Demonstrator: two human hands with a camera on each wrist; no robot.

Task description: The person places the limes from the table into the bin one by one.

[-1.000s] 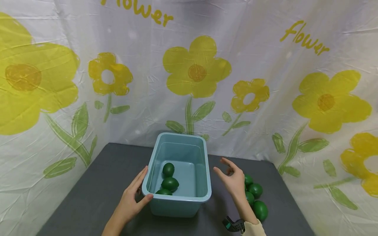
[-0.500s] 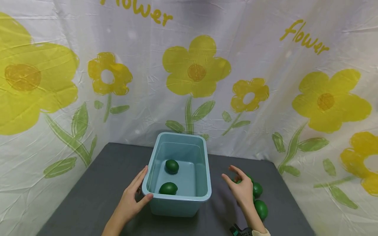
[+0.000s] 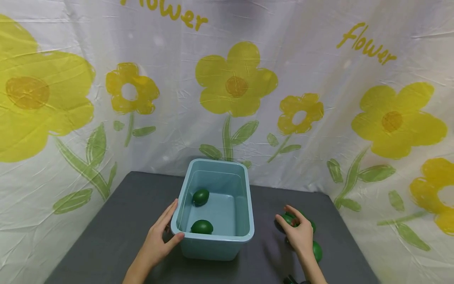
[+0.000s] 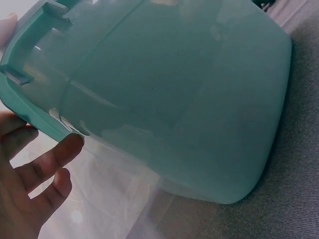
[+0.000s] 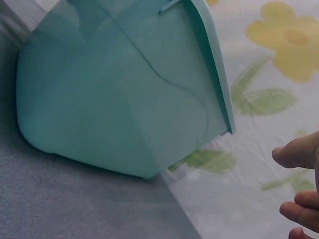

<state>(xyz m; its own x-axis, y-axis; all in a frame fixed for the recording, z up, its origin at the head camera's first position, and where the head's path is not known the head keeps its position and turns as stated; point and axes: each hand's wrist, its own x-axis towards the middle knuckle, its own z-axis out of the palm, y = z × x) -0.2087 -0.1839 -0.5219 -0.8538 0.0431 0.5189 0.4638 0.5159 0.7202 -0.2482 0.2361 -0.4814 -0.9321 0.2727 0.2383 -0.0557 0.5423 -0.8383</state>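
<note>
Right hand [image 3: 300, 232]: moved outward from the bin's right side over the last second, now down at the lime pile. Thumb and fingers spread about one green lime [image 3: 289, 219]; cannot tell whether the grip has closed. Another pile lime [image 3: 317, 251] shows just beyond the wrist. Left hand [image 3: 156, 238]: unchanged, fingers fairly straight against the pale blue plastic bin [image 3: 232, 238], at its near-left corner. Inside: far lime [image 3: 201, 197] shifted left since half a second ago; near lime [image 3: 202, 227] practically unmoved.
</note>
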